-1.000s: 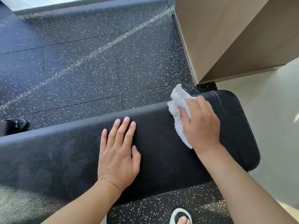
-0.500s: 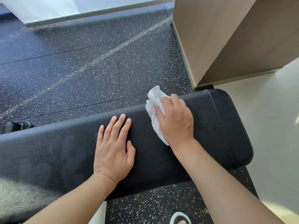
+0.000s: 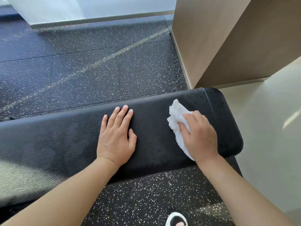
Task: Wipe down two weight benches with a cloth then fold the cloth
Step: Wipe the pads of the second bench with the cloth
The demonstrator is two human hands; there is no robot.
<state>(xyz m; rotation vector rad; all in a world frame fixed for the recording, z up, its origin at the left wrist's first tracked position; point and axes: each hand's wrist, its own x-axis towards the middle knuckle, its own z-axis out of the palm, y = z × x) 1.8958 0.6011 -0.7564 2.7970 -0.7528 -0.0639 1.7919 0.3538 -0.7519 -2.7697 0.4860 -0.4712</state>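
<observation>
Across the middle of the view runs a long black padded weight bench with a pebbled leather-like cover [image 3: 68,137], its rounded end at the right. On that end lies a crumpled white terry cloth [image 3: 176,121], pressed to the worktop under the right hand [image 3: 199,136], whose fingers curl down over the cloth and hold it bunched; much of the cloth is hidden beneath the palm, with a peak sticking out past the fingertips and a strip showing along the hand's left edge. Well to the left of it, the left hand [image 3: 116,136] rests flat on the pad, palm down, fingers spread a little and holding nothing.

Dark rubber flooring with white speckles [image 3: 97,62] spreads beyond and in front of the bench, crossed by a pale diagonal streak. A tall beige wood-look pillar [image 3: 219,38] stands just behind the bench's right end, and a smooth pale floor [image 3: 268,128] borders it on the right. Along the top runs a white wall base with a metal-coloured strip [image 3: 97,18].

At the bottom edge a white sandal with a toe [image 3: 176,220] is cut off by the frame. The bench's left end runs out of view, washed by glare at the lower left, and its legs cannot be seen.
</observation>
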